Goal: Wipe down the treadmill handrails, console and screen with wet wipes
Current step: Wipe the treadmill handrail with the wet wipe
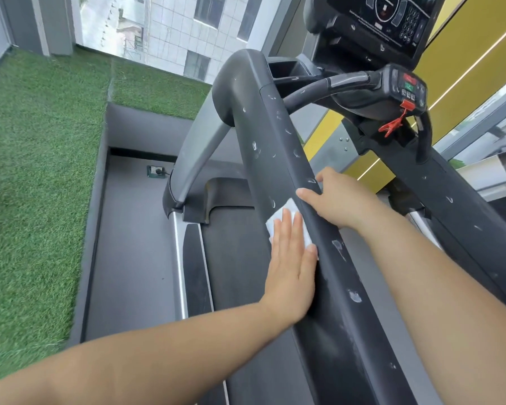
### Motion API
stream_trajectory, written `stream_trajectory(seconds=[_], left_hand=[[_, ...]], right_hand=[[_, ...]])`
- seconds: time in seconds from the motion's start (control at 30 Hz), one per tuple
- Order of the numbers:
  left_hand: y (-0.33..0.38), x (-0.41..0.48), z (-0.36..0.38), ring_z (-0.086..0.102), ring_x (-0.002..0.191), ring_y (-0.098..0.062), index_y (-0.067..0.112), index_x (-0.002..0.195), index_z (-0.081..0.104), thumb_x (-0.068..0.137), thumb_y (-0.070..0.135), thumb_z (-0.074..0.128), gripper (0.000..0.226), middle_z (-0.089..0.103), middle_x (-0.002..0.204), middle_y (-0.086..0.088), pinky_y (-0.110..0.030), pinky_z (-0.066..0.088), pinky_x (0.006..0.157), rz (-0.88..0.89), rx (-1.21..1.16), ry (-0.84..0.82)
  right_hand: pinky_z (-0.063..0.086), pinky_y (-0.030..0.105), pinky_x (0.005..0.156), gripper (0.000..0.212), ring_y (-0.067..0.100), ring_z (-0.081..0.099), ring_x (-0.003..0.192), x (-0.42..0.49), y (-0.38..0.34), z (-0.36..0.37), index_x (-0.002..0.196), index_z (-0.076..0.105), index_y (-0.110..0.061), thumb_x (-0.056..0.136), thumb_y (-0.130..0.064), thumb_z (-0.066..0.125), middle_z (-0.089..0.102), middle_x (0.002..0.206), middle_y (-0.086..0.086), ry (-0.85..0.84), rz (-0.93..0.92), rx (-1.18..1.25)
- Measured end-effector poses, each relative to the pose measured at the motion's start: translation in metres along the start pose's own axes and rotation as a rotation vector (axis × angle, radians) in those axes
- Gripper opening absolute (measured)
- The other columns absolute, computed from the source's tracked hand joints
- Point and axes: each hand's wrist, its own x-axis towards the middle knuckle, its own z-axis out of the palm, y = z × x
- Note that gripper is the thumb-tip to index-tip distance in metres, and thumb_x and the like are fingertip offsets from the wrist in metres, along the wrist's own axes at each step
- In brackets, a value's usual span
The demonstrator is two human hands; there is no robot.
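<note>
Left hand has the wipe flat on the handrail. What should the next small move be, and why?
Probably slide the left hand and wipe forward along the handrail. White smears dot the rail just ahead of the wipe, and the right hand rests on top, seemingly steadying.

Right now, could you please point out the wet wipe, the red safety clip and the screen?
wet wipe [289, 204], head view, bare upper corner.
red safety clip [390, 126], head view, middle of its body.
screen [392, 19], head view, dark glass.
</note>
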Motion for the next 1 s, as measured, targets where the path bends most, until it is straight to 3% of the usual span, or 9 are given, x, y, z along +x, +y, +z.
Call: stream_trajectory(seconds=[0.07,0.13,0.27,0.47,0.73,0.87,1.0], left_hand=[[-0.001,-0.022,0.005,-0.029,0.135,0.005,0.034,0.139,-0.017,0.096,0.038,0.014,0.053,-0.026,0.15,0.017,-0.024,-0.015,0.115,0.037,0.009,-0.017],[-0.004,-0.027,0.008,-0.029,0.136,0.003,0.033,0.138,-0.018,0.096,0.042,0.013,0.053,-0.026,0.151,0.015,-0.025,-0.016,0.115,0.05,0.022,-0.02],[-0.002,0.014,-0.001,-0.026,0.139,-0.002,0.027,0.139,-0.017,0.094,0.04,0.014,0.056,-0.022,0.151,0.015,-0.026,-0.014,0.116,-0.003,0.041,0.048],[-0.001,-0.025,0.007,-0.029,0.135,0.007,0.035,0.137,-0.017,0.095,0.036,0.016,0.053,-0.025,0.149,0.019,-0.021,-0.016,0.114,0.043,0.025,-0.014],[-0.004,0.007,0.002,-0.025,0.137,0.006,0.031,0.141,-0.013,0.097,0.036,0.018,0.054,-0.022,0.15,0.019,-0.017,-0.014,0.113,-0.025,-0.019,0.076],[-0.009,-0.002,0.003,-0.026,0.134,0.011,0.036,0.138,-0.015,0.102,0.029,0.021,0.051,-0.024,0.148,0.023,-0.009,-0.015,0.108,-0.007,-0.056,0.056],[-0.007,0.036,-0.009,-0.023,0.137,0.007,0.029,0.146,-0.012,0.104,0.026,0.02,0.053,-0.021,0.148,0.025,-0.002,-0.013,0.101,-0.138,-0.113,0.111]], right_hand=[[0.043,0.035,0.08,0.055,0.029,0.055,0.109,0.0,0.001,0.002,0.134,0.036,-0.011,0.095,-0.049,0.047,0.055,0.125,0.01,0.017,-0.022,-0.052],[0.043,0.035,0.079,0.054,0.029,0.054,0.106,-0.001,0.003,0.003,0.133,0.036,-0.012,0.095,-0.049,0.047,0.056,0.121,0.01,0.011,-0.033,-0.035],[0.044,0.036,0.081,0.053,0.029,0.054,0.108,0.0,0.002,0.003,0.132,0.037,-0.012,0.094,-0.049,0.047,0.054,0.124,0.009,-0.01,-0.03,-0.008],[0.042,0.034,0.085,0.057,0.028,0.053,0.114,0.002,0.006,0.004,0.135,0.034,-0.013,0.093,-0.049,0.049,0.052,0.132,0.007,-0.02,-0.036,0.036],[0.041,0.034,0.084,0.057,0.028,0.051,0.116,0.003,0.004,0.003,0.135,0.032,-0.012,0.095,-0.048,0.047,0.047,0.137,0.005,-0.044,-0.036,0.013],[0.041,0.033,0.071,0.057,0.027,0.055,0.1,0.006,0.002,0.002,0.134,0.032,-0.012,0.094,-0.05,0.046,0.057,0.121,0.007,-0.084,-0.019,-0.027],[0.049,0.033,0.064,0.053,0.027,0.06,0.082,0.007,-0.002,-0.003,0.13,0.032,-0.012,0.095,-0.049,0.047,0.057,0.108,0.007,-0.112,-0.002,-0.051]])
